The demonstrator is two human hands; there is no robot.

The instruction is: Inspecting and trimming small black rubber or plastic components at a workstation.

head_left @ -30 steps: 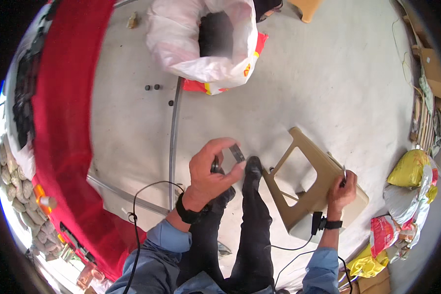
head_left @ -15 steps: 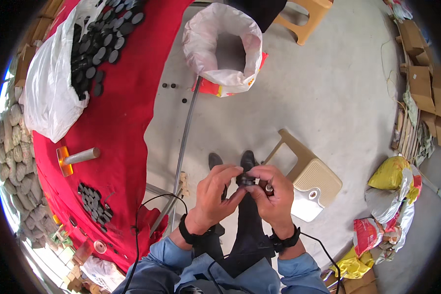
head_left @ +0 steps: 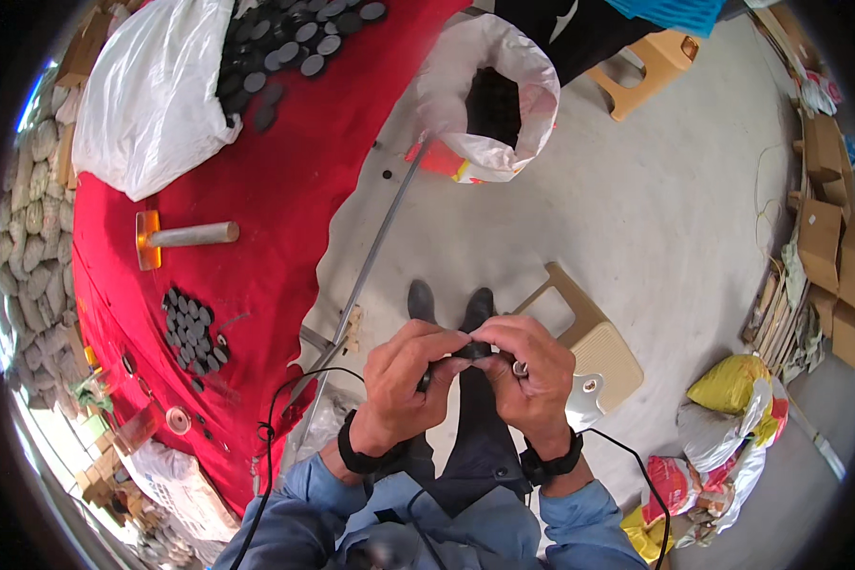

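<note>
In front of my legs, both hands hold one small black round piece (head_left: pixel 473 351) between their fingertips. My left hand (head_left: pixel 406 375) pinches its left side, and a dark object (head_left: pixel 425 380) shows by the curled fingers. My right hand (head_left: pixel 530 375) grips the other side with thumb and forefinger. A small shiny-ended piece (head_left: pixel 520 369) is tucked in that same hand; its kind is hidden by the fingers. On the red cloth to my left lie a cluster of black round pieces (head_left: pixel 192 334) and a mallet (head_left: pixel 195 235) with an orange head.
A white plastic bag (head_left: pixel 152 104) spills black discs (head_left: pixel 290 43) over the red-covered table (head_left: pixel 275 190). An open white sack (head_left: pixel 446 85) stands ahead beside a person's dark-clothed leg (head_left: pixel 589 38). A beige stool (head_left: pixel 598 351) is at my right; cartons (head_left: pixel 819 242) and bags (head_left: pixel 731 427) line the right side.
The view has shifted, so the table and sack sit farther right. More of the other person shows at the top. Both hands keep hold of the black round piece, which has tilted slightly.
</note>
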